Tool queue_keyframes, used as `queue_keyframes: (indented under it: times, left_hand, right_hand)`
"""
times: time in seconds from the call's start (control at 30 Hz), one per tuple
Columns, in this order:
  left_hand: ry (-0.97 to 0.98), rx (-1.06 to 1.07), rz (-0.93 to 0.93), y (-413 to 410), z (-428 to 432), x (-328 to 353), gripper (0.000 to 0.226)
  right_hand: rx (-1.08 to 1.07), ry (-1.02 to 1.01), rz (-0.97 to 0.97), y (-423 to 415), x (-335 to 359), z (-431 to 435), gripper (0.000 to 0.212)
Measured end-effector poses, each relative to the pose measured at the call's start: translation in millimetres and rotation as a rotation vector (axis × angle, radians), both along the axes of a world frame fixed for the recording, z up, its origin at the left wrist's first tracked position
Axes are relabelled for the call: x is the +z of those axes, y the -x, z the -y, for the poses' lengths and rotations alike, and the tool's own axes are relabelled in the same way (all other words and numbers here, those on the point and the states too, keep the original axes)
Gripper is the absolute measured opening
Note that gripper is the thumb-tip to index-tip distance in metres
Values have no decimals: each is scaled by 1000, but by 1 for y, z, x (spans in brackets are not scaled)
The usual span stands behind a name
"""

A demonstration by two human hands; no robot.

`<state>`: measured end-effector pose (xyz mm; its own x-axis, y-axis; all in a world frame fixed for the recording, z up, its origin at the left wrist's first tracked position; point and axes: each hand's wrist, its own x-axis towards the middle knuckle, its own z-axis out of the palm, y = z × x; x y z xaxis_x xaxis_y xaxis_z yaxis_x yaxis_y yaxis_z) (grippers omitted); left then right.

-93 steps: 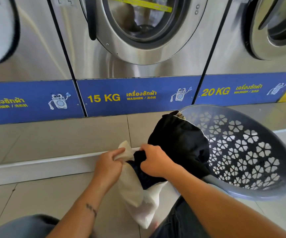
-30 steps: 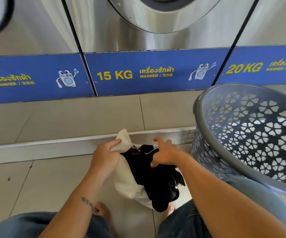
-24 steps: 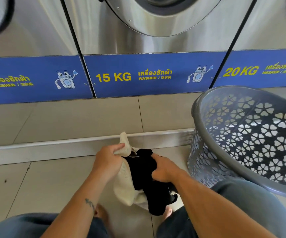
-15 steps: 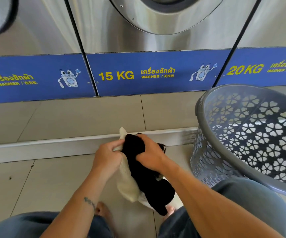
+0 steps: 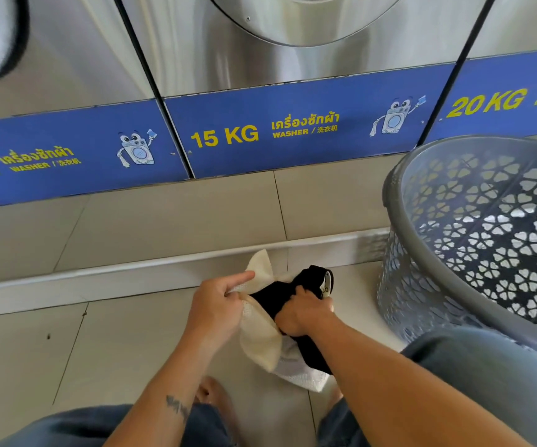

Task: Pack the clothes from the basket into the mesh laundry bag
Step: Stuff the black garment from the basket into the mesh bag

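Clothes observed consisted of one black garment [image 5: 288, 293], lodged partly inside the white mesh laundry bag [image 5: 262, 341], which hung above the tiled floor [image 5: 115, 346] between the person's knees. The left hand [image 5: 217, 309] had its fingers pinched on the bag's rim, index finger extended, while the right hand [image 5: 304, 314] had its fingers clamped on the garment at the bag's mouth. The grey basket [image 5: 399, 175] stood on the floor just to the right, before the 15 KG washer [image 5: 293, 59].
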<state>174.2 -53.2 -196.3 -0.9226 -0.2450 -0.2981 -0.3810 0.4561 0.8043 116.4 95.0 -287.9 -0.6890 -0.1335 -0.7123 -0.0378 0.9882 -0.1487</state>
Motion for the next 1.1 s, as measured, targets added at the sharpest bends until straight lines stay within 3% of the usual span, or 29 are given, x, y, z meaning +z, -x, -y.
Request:
queue_keyframes:
  times: [0.13,0.2,0.3,0.37,0.4,0.47,0.53,0.63,0.73,0.87,0.93,1.03,1.1]
  left_hand:
    - [22,58,14,7,3,0,55]
    - [31,88,30,12,3,-1,56]
    - [45,101,39,16,-3,1,58]
    - [51,91,33,14,-6,2,58]
    - [51,88,25,13,-7,3,57]
    - [63,85,17,12,-5,3,57]
    - [81,82,17,11,-2,1,56]
    - [81,82,28,9,4,-2,56]
    - [64,106,32,9,5,-4,57]
    - [53,132,99,7,2,-1,50]
    - [58,133,119,7,2,0,50]
    - [59,113,104,8,1,4,54]
    - [74,95,83,9,0,5,56]
  right_hand:
    - [-221,357,38,9,23,-8,64]
    - [-350,489,-61,13,34,-17,58]
    - [-445,462,-368,14,45,-28,53]
    - [-411,336,-548,13,45,-35,65]
    - [-410,313,-549,12,42,-38,73]
    - [-510,419,-361,12,35,-42,78]
    - [-531,532,-186,5,28,-41,66]
    - [-325,452,-327,-6,26,-26,52]
    - [-152,512,-415,-19,28,0,40]
    - [5,507,-209,-36,6,5,28]
    - [24,371,-92,-37,-9,-3,43]
    - [-38,176,17,-24,-21,-10,86]
    - [-88,189,57,-12,-18,-11,91]
